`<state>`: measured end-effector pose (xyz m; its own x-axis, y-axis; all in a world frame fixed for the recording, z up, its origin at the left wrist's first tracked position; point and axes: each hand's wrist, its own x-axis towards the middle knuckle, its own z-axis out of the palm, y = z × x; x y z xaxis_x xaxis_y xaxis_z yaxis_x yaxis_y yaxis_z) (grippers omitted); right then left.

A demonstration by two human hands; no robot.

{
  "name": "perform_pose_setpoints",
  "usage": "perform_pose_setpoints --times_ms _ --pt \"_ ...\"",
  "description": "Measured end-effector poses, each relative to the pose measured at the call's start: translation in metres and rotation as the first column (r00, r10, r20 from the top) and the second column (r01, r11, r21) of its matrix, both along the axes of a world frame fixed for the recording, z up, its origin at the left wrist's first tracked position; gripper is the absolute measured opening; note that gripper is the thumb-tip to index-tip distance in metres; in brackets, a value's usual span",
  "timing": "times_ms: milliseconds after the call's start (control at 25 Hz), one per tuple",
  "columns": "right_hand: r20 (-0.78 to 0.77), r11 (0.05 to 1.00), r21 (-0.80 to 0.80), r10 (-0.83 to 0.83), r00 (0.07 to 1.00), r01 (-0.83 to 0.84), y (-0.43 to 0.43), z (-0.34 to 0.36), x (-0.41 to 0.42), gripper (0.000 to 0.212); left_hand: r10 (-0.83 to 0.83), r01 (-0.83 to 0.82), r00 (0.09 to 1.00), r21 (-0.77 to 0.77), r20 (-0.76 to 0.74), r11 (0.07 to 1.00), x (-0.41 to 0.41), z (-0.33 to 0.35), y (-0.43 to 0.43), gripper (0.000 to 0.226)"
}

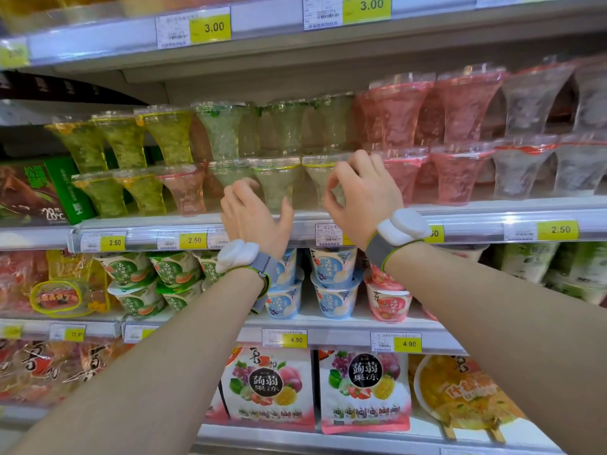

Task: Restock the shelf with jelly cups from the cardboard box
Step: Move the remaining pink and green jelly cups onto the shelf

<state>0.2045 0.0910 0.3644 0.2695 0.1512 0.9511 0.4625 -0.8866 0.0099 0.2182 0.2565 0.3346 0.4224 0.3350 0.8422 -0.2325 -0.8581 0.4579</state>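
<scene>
Looks like you're well into it: the shelf [476, 208] is packed two tiers high, yellow cups [164, 136] at 9 o'clock, pink cups [460, 172] at 3. Your right hand [361, 195] has its grip ringed round the waist of a clear-green jelly cup [317, 174] dead centre, front row. Your left hand [253, 215] curls around the neighbouring cup [274, 182] — can't tell if it's holding. The cardboard box isn't in view, so no idea what's left. Supermarket aisle — yellow price tags [560, 229], jelly tubs [331, 297] at 6.

Left hand [253, 215], right hand [363, 192], fingers curled.
</scene>
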Motion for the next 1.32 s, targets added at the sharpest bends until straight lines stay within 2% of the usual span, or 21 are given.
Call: perform_pose_setpoints --times_ms 120,240,360,600,920,1320 --pt "-0.049 1.000 0.005 0.013 0.999 -0.012 -0.002 -0.013 -0.008 0.010 -0.069 0.071 0.997 0.048 -0.033 0.996 -0.011 -0.011 -0.003 0.027" --pt "-0.079 1.000 -0.011 0.023 0.997 -0.024 -0.005 -0.022 -0.015 0.014 -0.120 0.125 0.982 0.023 -0.143 0.992 -0.020 -0.021 -0.008 0.018" --pt "-0.111 0.998 -0.024 0.054 0.992 -0.057 -0.007 -0.026 -0.018 0.016 -0.122 0.131 0.963 0.021 -0.240 0.991 -0.028 -0.029 -0.014 0.018" --pt "-0.188 1.000 0.006 0.015 0.982 -0.014 -0.007 -0.032 -0.023 0.018 -0.142 0.147 0.943 -0.006 -0.300 0.989 -0.036 -0.031 -0.017 0.019" --pt "-0.441 1.000 0.002 -0.012 0.898 0.014 -0.013 -0.045 -0.038 0.019 -0.112 0.135 0.915 0.032 -0.389 0.990 -0.049 -0.049 -0.023 0.023" --pt "-0.564 0.999 -0.028 0.000 0.826 -0.019 -0.027 -0.100 -0.054 0.020 -0.182 0.220 0.868 0.030 -0.462 0.975 -0.061 -0.107 -0.032 0.025"
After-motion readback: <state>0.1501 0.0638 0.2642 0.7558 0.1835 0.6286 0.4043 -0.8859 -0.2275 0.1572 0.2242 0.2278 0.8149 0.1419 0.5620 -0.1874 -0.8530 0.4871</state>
